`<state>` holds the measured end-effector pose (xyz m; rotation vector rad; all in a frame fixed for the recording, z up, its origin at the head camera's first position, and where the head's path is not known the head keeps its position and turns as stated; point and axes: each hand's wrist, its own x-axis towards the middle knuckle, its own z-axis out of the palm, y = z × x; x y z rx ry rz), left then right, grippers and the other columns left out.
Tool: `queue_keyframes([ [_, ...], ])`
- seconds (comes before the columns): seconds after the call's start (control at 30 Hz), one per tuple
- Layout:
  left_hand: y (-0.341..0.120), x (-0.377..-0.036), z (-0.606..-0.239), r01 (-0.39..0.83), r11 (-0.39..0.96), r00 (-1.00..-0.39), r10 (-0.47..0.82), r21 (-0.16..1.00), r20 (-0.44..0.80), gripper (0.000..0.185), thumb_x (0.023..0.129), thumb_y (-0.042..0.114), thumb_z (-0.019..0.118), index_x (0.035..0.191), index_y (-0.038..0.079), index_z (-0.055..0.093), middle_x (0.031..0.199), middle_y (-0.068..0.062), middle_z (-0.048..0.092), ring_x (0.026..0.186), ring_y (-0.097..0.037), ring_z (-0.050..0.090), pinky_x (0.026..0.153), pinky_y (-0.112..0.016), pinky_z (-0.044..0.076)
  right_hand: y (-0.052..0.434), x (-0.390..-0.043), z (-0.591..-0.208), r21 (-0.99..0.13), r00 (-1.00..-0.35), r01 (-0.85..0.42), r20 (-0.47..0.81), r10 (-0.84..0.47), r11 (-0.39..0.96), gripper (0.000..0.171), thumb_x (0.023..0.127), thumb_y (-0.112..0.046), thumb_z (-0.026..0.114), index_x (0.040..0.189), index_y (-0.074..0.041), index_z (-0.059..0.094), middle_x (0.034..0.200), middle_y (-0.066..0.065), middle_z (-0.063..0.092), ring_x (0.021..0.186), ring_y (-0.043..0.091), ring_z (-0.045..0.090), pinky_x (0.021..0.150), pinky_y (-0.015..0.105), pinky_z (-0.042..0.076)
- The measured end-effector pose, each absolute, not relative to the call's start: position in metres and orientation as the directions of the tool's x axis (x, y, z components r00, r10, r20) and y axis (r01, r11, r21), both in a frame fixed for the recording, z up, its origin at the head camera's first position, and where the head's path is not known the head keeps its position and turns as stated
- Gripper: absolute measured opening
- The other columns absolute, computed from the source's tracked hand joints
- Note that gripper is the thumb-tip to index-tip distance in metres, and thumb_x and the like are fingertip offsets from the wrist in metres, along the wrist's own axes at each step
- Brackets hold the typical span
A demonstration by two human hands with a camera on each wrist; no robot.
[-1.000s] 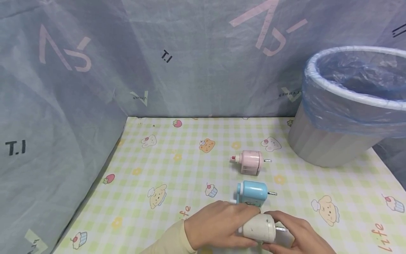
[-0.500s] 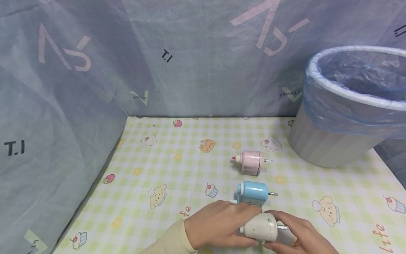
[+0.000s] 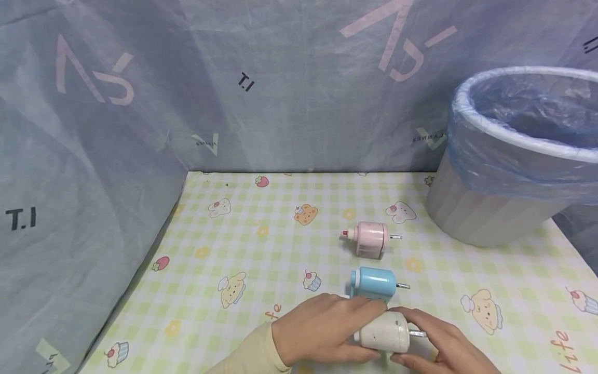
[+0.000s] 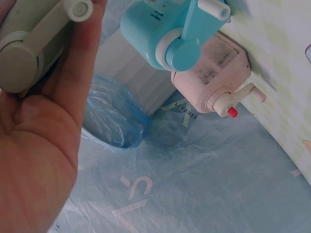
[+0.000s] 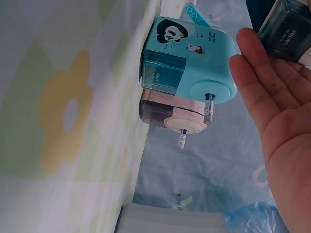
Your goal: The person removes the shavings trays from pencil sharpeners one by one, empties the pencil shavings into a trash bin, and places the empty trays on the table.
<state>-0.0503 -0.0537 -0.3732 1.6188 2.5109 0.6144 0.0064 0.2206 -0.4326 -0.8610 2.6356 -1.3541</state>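
My left hand grips a white crank pencil sharpener from its crank side, low in the head view. From the other side, my right hand holds its front end, thumb low and fingers at the upper edge. A short silvery stick juts from that end. In the left wrist view the crank handle points outward beside the fingers. The right wrist view has my fingers against a dark see-through shavings drawer. A blue crank sharpener stands just beyond, partly covered by the left hand.
Behind the blue one stands a pink crank sharpener with a red-tipped crank part and a silvery stick. A grey bin lined with a blue bag is at the back right. Grey-blue cloth hangs behind the checked tablecloth.
The white sharpener has shifted slightly up and right in the head view, both hands staying on it. A greyish patch between the right fingers has gone from sight. The other sharpeners stay put.
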Motion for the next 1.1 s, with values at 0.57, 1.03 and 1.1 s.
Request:
queue_keyframes([
  [0.57, -0.053, -0.053, -0.372, 0.857, 0.401, -0.473, 0.861, 0.325, 0.185, 0.046, 0.094, 0.044, 0.082, 0.121, 0.02, 0.053, 0.095, 0.012, 0.056, 0.067, 0.006, 0.044, 0.059, -0.012, 0.037, 0.211, 0.005, -0.429, -0.658, -0.866, -0.495, 0.314, -0.39, 0.568, 0.072, 0.081, -0.023, 0.095, 0.144, -0.031, 0.061, 0.131, -0.015, 0.07, 0.115, 0.005, 0.069, 0.084, 0.026, 0.058],
  [1.03, -0.055, -0.053, -0.37, 0.849, 0.389, -0.464, 0.872, 0.357, 0.153, 0.045, 0.096, 0.043, 0.08, 0.122, 0.019, 0.053, 0.099, 0.011, 0.056, 0.068, 0.005, 0.044, 0.062, -0.012, 0.037, 0.212, 0.004, -0.422, -0.729, -0.894, -0.412, 0.206, -0.399, 0.547, 0.06, 0.086, -0.026, 0.091, 0.138, -0.036, 0.062, 0.125, -0.018, 0.071, 0.113, 0.006, 0.07, 0.085, 0.028, 0.058],
  [1.1, -0.055, -0.053, -0.371, 0.852, 0.383, -0.46, 0.874, 0.355, 0.16, 0.045, 0.095, 0.043, 0.081, 0.123, 0.02, 0.054, 0.099, 0.012, 0.056, 0.068, 0.006, 0.043, 0.062, -0.011, 0.037, 0.213, 0.003, -0.422, -0.737, -0.897, -0.395, 0.18, -0.404, 0.548, 0.058, 0.088, -0.027, 0.09, 0.137, -0.037, 0.062, 0.125, -0.018, 0.071, 0.114, 0.005, 0.069, 0.085, 0.027, 0.057],
])
